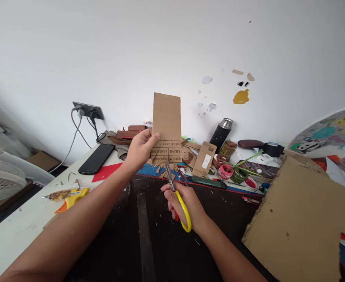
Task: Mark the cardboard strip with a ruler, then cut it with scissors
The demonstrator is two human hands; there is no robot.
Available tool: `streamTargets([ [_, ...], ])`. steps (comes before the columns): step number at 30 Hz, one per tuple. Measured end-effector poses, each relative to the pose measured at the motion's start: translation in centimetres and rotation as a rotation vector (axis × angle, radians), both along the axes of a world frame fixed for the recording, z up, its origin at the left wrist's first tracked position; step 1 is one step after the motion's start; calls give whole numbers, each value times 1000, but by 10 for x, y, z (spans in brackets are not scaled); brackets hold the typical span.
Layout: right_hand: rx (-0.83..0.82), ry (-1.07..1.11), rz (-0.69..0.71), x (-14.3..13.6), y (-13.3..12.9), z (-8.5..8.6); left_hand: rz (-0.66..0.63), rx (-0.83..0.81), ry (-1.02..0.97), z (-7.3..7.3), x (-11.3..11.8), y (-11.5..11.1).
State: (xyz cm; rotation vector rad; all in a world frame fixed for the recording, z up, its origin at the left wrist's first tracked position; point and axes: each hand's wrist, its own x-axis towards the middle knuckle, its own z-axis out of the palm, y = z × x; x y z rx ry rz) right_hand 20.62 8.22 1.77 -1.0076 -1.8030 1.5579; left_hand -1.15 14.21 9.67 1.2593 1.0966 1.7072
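Note:
My left hand (143,147) grips a rectangular piece of brown cardboard (167,115) by its left edge, thumb on the near face. Printed black text and lines cross the lower part of the cardboard, which is held upright above the table. My right hand (184,203) is closed round the handles of a pair of scissors (181,207), one yellow and one red. The scissor blades point up at the cardboard's lower edge and overlap its printed area. Whether they are cutting into it I cannot tell.
A steel ruler (145,239) lies on the black mat. At left are a yellow glue gun (74,197) and a black phone (96,158). Behind stand a black thermos (221,133) and several paint pots (225,170). A large cardboard sheet (304,215) fills the right side.

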Motion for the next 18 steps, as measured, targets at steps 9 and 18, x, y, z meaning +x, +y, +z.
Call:
streamTargets([
  [9,-3,11,2,-1,0,-1,2,2,-9,-1,0,0],
  [18,5,2,7,1,0,-2,-1,9,20,-1,0,0],
])
